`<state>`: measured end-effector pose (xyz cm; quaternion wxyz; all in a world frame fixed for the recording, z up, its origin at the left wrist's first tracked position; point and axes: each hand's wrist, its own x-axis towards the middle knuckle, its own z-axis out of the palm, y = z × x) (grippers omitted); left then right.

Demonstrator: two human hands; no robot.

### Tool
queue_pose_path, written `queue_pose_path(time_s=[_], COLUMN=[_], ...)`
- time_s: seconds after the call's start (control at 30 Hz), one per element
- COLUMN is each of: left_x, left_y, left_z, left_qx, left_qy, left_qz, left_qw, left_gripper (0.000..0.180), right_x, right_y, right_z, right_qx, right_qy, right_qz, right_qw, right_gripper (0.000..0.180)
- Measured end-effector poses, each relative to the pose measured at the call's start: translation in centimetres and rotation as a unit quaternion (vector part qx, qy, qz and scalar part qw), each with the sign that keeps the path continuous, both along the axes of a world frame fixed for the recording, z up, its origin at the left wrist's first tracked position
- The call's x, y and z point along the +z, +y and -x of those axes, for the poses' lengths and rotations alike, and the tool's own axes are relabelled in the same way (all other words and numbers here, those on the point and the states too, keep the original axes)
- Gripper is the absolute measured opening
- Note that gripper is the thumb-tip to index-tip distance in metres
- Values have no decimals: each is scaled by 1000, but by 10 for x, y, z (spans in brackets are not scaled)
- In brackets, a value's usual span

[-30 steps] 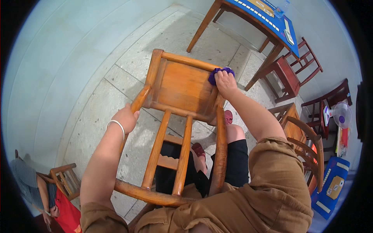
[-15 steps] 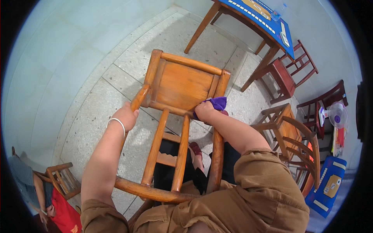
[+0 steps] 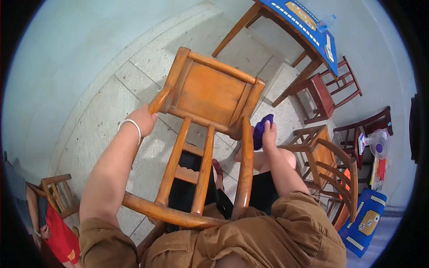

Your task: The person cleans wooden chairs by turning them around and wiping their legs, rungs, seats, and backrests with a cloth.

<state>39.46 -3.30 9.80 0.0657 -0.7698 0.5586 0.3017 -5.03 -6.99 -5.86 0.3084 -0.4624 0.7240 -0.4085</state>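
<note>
A varnished wooden chair (image 3: 210, 91) is tilted in front of me, its back rails toward my body and its seat farther off. My left hand (image 3: 142, 121), with a white bangle at the wrist, is closed around the chair's left back post near the seat. In my right hand (image 3: 268, 134) is a bunched purple cloth (image 3: 262, 129). That hand is just outside the right back post (image 3: 246, 165); whether the cloth touches the wood I cannot tell. Between the two middle slats, my dark trousers and a red shoe (image 3: 217, 167) show below.
A table (image 3: 286, 20) with a blue patterned top and a plastic bottle (image 3: 326, 23) stands at the back right. Red-brown chairs (image 3: 324, 96), another wooden chair (image 3: 319, 147) and a white fan (image 3: 380, 145) line the right. At lower left, a person in red (image 3: 62, 232) is beside a small wooden chair (image 3: 58, 194).
My right hand has moved the purple cloth off the seat's near right corner to the outside of the right post. My left hand keeps its hold; the view has shifted slightly.
</note>
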Motion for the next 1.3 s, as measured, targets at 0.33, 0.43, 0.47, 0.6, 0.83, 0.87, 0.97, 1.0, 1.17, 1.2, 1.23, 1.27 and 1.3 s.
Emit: queue_pose_path(time_s=[0.33,0.43,0.47,0.6,0.83,0.87,0.97,1.0,1.17,1.2,1.23,1.27,1.3], left_x=[-1,0,-1,-7,1,0,5,5,4,2,1,3,6], left_y=[4,0,2,6,1,2,1,2,0,4,6,2,-2], left_z=[0,2,1,-3,2,1,5,5,4,-1,-5,-1,3], left_qx=[-7,-6,-6,-22,-10,-8,-2,-2,1,14,20,14,14], left_qy=[1,-7,-11,2,1,3,3,5,13,14,23,34,40], left_qz=[21,10,4,40,16,22,10,12,12,13,8,7,10], left_qw=[1000,1000,1000,999,1000,1000,1000,1000,1000,1000,1000,999,999], left_gripper=[39,39,39,41,41,41,40,40,38,38,38,37,37], right_x=[-39,-19,-5,-27,-9,-4,0,3,-41,-21,5,-16,-39], right_y=[101,111,104,63,23,26,33,36,68,77,85,86,85], right_z=[-80,-102,-110,-126,-136,-133,-121,-117,-39,-32,-22,17,47], right_qx=[185,70,58,228,393,390,397,396,340,360,379,245,103], right_qy=[287,174,132,148,394,401,440,442,293,278,267,225,174], right_qz=[-117,-92,-86,194,179,185,77,78,62,1,-60,-114,-166], right_qw=[933,978,986,943,811,808,802,801,892,891,884,936,965], right_gripper=[55,58,53,43,38,35,36,36,29,29,29,28,28])
